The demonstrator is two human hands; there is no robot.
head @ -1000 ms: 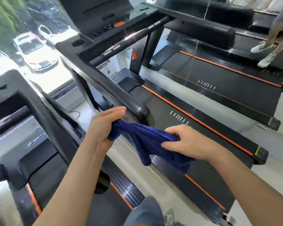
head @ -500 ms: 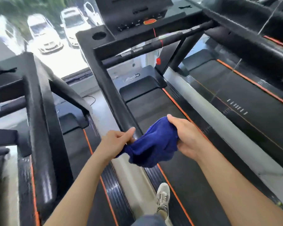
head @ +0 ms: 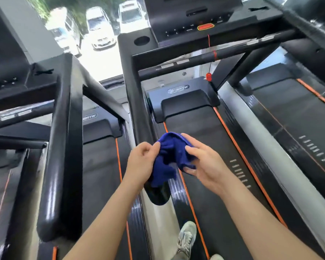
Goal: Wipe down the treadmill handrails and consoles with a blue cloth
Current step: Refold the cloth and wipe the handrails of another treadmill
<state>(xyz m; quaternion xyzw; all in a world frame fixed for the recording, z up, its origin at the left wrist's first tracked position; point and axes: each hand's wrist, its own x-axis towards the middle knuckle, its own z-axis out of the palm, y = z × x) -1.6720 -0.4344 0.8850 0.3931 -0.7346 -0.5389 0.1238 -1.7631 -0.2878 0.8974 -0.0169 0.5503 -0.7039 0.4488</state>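
Observation:
A bunched blue cloth [head: 169, 156] is held between both hands over the near end of a black treadmill handrail [head: 135, 102]. My left hand [head: 142, 162] pinches its left edge with thumb and fingers. My right hand [head: 201, 162] cups the cloth from the right side. The handrail's rounded end [head: 159, 196] shows just below the cloth. That treadmill's console [head: 193, 17], with a red stop button [head: 205, 27], is at the top, above a crossbar [head: 204, 59].
A second treadmill's thick handrail [head: 64, 147] runs down the left side. Treadmill belts with orange stripes lie below and to the right. My shoe [head: 186, 239] stands on the side rail. A window with parked cars is beyond.
The view has swung left to face the console head-on. Both hands have drawn closer together, bunching the cloth over the handrail's end.

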